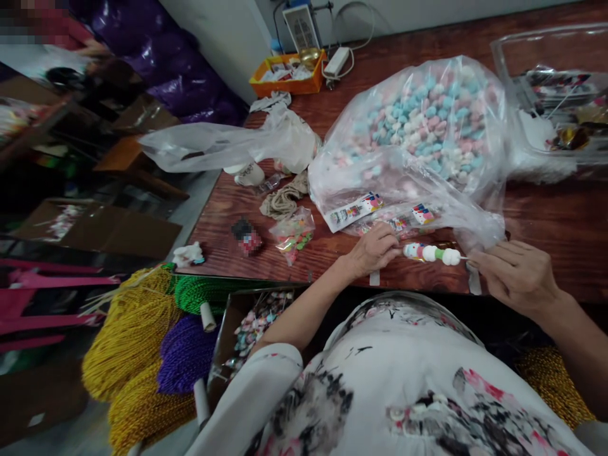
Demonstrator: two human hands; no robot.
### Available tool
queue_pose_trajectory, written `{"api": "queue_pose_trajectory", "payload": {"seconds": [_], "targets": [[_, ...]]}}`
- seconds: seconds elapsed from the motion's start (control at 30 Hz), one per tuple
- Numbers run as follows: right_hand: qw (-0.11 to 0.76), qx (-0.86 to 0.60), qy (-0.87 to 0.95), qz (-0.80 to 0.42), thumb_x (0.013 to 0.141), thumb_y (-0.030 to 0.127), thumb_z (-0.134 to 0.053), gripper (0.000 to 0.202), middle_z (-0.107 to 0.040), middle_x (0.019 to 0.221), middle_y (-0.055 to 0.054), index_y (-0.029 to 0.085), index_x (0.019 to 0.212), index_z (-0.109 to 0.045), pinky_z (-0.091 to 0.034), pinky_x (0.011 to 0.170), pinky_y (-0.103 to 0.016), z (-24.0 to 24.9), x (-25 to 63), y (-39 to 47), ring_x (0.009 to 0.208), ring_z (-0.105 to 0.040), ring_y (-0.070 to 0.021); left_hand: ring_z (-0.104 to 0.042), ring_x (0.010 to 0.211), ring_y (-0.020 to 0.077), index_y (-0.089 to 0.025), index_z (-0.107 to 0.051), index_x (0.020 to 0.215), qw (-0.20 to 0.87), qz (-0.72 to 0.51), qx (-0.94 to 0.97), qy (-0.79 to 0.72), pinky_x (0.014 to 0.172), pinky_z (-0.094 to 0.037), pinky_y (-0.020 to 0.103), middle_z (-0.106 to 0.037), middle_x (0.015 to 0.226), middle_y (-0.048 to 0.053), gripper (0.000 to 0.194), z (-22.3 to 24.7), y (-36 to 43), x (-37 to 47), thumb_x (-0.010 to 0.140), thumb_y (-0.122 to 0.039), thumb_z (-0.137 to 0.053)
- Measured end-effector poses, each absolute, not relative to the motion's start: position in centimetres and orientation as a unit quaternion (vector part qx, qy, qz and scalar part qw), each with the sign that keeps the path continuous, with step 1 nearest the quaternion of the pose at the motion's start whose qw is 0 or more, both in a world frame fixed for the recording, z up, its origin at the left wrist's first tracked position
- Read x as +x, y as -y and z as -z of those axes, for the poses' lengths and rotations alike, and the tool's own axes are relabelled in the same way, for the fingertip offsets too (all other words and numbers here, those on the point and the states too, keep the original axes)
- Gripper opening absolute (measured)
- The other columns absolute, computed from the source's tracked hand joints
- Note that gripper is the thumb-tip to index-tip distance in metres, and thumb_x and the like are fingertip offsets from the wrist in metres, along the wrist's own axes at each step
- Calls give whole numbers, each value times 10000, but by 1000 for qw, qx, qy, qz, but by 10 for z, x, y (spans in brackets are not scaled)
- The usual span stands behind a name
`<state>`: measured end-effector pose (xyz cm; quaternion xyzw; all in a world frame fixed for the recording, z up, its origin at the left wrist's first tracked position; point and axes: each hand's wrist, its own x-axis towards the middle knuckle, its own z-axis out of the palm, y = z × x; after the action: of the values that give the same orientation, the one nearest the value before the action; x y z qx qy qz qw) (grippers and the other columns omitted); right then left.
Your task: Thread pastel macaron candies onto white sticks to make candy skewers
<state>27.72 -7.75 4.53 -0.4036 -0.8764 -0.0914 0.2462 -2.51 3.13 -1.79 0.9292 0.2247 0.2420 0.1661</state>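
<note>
Just above the near edge of the counter [546, 215], a skewer of marshmallows [432, 254] lies level between the two hands. Left hand [375, 251]: fingers pinched on the skewer's decorated end. Right hand [517, 275]: fingers closed around the thin stick at the other end. Directly behind the skewer, and touching the left hand's knuckles, a large clear bag of pastel marshmallows [427, 120] slumps over the counter; its loose plastic skirt drapes down to the skewer and covers several printed cards [356, 210]. Left of the bag lie a small packet of coloured sweets [293, 235], a coil of twine [285, 201] and an empty crumpled plastic bag [223, 145]. An orange tray [287, 75] sits at the far edge, and a clear plastic bin [560, 95] stands to the right, close to the bag. Below the counter's left corner, beside the person's left arm, hang bundles of yellow, green and purple cord [142, 342] and an open box of sweets [251, 326].
</note>
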Motion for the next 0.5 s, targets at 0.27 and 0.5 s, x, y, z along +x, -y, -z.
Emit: {"api": "queue_pose_trajectory", "payload": {"seconds": [0.27,0.5], "targets": [[271,-388,874,105,841,93,-554,197,-676,761,-36,179,987,-656,-395,676,-324,-39,264,84,701,-585,-168,-632,960,224,-155,-568,1129,159,-158,942,-248,820,-485,346,-673,1018,114,259,14,-18,-14,910,-292,-544],[253,-496,830,-31,939,167,-507,146,-648,664,3,188,871,-635,-374,584,-274,-36,247,89,584,-573,-133,-637,906,244,-147,-561,1018,101,-83,943,-307,725,-442,324,-664,925,103,198,10,-5,-8,846,-224,-621]]}}
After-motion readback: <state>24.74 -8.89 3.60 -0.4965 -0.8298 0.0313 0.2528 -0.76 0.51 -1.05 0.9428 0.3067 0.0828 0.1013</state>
